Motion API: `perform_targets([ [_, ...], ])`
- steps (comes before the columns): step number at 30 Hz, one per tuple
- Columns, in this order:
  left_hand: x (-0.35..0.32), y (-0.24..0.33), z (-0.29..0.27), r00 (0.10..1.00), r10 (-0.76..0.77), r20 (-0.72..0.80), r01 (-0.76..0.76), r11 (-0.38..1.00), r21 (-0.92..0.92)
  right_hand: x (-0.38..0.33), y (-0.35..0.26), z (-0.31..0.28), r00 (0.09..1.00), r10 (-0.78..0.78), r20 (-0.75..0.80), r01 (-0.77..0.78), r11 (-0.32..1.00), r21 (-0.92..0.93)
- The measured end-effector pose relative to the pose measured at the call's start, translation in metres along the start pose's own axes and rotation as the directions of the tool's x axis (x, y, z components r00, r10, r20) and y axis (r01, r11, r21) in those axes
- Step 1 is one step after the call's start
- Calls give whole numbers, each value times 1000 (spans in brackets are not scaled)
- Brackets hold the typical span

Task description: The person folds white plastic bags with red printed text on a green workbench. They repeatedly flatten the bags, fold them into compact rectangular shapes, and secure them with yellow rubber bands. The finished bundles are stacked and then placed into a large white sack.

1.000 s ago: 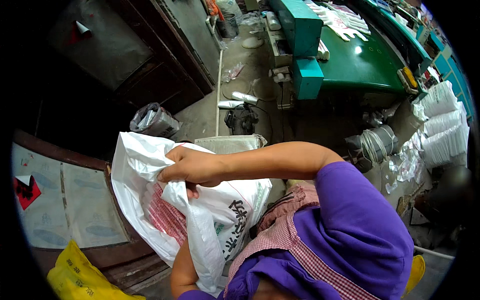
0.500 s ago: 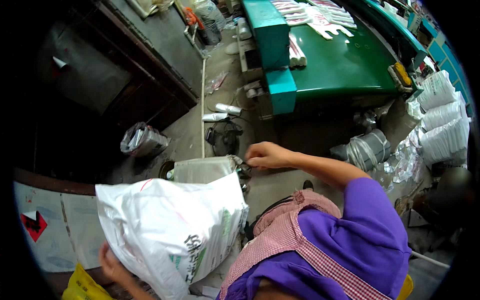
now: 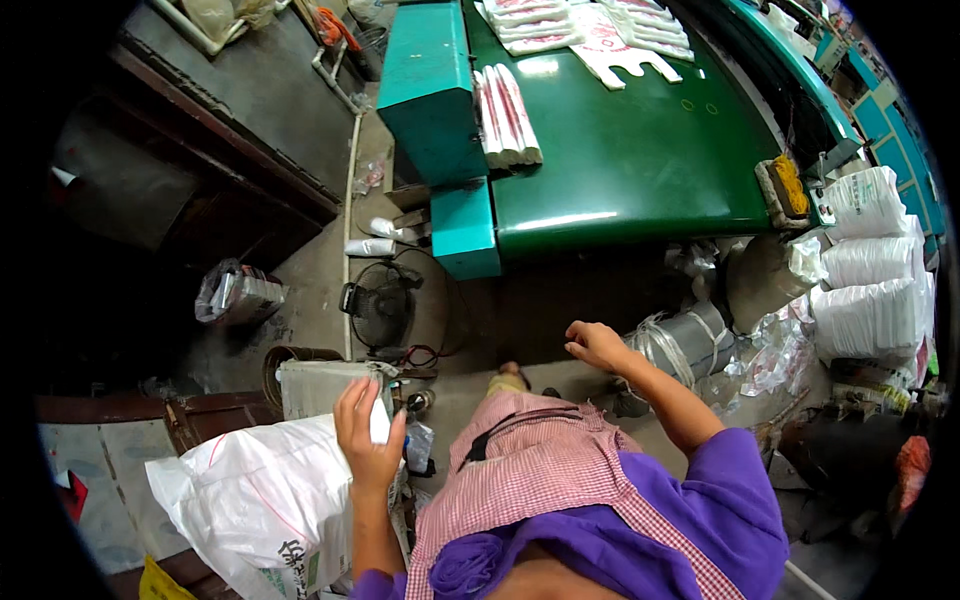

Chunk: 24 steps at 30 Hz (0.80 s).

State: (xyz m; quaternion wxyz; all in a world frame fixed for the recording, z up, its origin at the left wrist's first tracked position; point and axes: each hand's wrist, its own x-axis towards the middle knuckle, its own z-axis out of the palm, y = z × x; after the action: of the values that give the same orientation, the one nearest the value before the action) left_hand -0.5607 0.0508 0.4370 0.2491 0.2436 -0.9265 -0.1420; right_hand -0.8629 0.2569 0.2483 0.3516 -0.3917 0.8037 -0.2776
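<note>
My left hand [image 3: 368, 432] is raised over the right end of a stuffed white sack [image 3: 250, 490], its fingers stretched up and the thumb apart. White shows in the gap between thumb and fingers, which looks like the sack behind it. In front of my body, above the floor, my right hand [image 3: 597, 347] hangs with loosely bent fingers and nothing visible in it. A grey box-like thing [image 3: 318, 388] stands just beyond the sack.
A green-topped machine table [image 3: 620, 170] with teal sides carries white plastic bags [image 3: 535, 22] and a stack of rolled bags [image 3: 505, 115]. A black fan [image 3: 382, 305] stands on the floor. At right are a tied grey roll [image 3: 685, 345] and piled white bag bundles [image 3: 865, 315].
My left hand has come up from the sack's near left side to its right end. My right hand has moved right. The view has shifted, bringing the machine table nearer.
</note>
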Motion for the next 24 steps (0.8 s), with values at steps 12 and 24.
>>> perform_targets([
  [12, 245, 40, 221, 921, 375, 104, -337, 902, -270, -8, 120, -114, 803, 423, -419, -358, 905, 229],
  [24, 343, 68, 342, 936, 242, 255, -156, 936, -317, 125, 179, -250, 787, 226, -574, -276, 961, 0],
])
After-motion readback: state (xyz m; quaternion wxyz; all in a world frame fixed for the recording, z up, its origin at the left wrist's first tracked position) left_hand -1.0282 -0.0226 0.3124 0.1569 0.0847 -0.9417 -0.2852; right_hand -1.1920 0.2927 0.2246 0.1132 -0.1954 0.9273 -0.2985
